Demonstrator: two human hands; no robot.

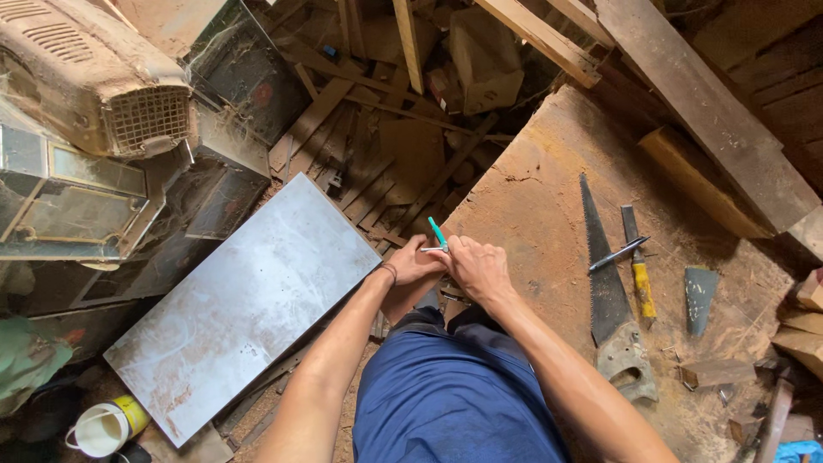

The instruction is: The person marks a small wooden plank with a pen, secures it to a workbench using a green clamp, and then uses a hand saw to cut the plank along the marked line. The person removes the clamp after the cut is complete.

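Observation:
Both my hands meet at the near left corner of a worn wooden workbench (549, 197). My right hand (480, 267) is closed around a teal pen (437, 231) that sticks up and away from the fingers. My left hand (413, 261) is pressed against it and pinches a thin pale object whose tip (426, 249) pokes out to the left; I cannot tell what it is. My blue trousers (454, 394) are below the hands.
On the bench lie a handsaw (604, 274), a yellow-handled chisel (639, 266), a dark pen (619, 254) and a trowel blade (700, 298). A grey metal sheet (249, 300) leans at left. Scrap wood (377, 129) is piled behind. A white cup (103, 426) sits bottom left.

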